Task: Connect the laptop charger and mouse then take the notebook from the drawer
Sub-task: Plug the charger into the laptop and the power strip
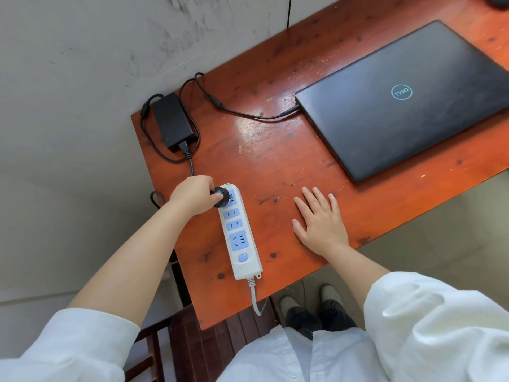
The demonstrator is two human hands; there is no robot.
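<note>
A closed dark laptop (407, 103) lies on the orange wooden desk (275, 161). A thin black cable (242, 113) is plugged into its left side and runs to the black charger brick (172, 121) at the desk's far left corner. My left hand (194, 194) grips the charger's round black plug (221, 196) at the top socket of a white and blue power strip (239, 230). My right hand (319, 219) rests flat on the desk, fingers spread, holding nothing. A dark object, perhaps the mouse (500, 0), shows at the top right corner. No drawer or notebook is visible.
A grey wall (68, 78) runs along the desk's left side. The power strip's white cord (254, 299) hangs over the near desk edge. A dark wooden chair (192, 340) stands below the desk, and my shoes (311, 299) are on the tiled floor.
</note>
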